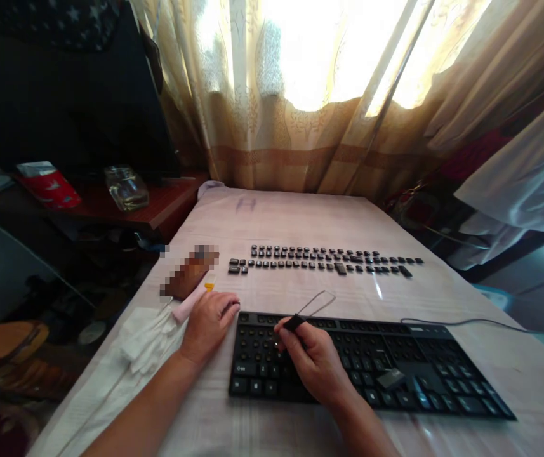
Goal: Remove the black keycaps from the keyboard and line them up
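Observation:
A black keyboard (310, 393) lies on the cloth, with part of its upper rows stripped of caps and others still fitted. My right hand (317, 362) is over its left half, closed on a wire keycap puller (294, 322); the wire loop points away from me. Whether the fingertips also touch a small key is hidden. Beside the keyboard's far left corner rests my left hand (212, 317), fingers loosely bent and lying on the cloth, holding nothing visible. A loose dark keycap (390, 379) sits tilted on the keyboard. Beyond it, removed keycaps (341, 269) stand in rows.
Left of my left hand are a brown blurred-out object (188, 276), a pink roll (188, 304) and crumpled white cloth (145, 343). A cable (471, 322) runs off right. On a side table stand a glass jar (127, 189), a red packet (53, 185) and a dark screen (62, 108).

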`<state>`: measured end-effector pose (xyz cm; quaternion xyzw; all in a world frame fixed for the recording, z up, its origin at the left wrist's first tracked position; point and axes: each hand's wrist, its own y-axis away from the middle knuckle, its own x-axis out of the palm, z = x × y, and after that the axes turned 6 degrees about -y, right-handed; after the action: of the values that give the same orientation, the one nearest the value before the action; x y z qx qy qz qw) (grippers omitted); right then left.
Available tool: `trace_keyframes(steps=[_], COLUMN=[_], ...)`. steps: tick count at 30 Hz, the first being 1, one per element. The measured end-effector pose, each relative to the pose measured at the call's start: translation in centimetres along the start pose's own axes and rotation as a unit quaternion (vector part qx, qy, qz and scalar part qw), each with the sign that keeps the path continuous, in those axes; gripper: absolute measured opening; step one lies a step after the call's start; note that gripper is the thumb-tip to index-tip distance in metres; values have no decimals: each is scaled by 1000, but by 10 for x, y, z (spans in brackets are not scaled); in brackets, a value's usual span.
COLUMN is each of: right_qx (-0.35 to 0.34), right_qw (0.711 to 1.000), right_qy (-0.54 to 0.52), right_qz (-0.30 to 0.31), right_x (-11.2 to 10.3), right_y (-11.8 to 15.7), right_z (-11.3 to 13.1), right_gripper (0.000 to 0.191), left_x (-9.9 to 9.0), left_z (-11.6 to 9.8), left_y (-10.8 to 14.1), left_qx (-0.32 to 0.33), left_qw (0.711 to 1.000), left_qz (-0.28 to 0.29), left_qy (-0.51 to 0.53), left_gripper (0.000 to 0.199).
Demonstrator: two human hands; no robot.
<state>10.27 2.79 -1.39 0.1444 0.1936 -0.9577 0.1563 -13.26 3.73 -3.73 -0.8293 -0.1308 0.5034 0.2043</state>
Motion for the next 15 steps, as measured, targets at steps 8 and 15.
trace_keyframes(steps=[8, 15], right_qx=[-60, -128], right_qw=[982, 905], right_qy=[172, 369], right_qz=[45, 167], right_x=[-12, -14], right_y=[-1, 4], right_z=[13, 20], right_gripper=[26, 20], left_x=[-5, -19], left_z=[9, 20], left_y=[-4, -7], left_qx=[-42, -102], left_qw=[998, 988], left_qz=[-37, -97], left_qy=[26, 63], left_gripper=[24, 28])
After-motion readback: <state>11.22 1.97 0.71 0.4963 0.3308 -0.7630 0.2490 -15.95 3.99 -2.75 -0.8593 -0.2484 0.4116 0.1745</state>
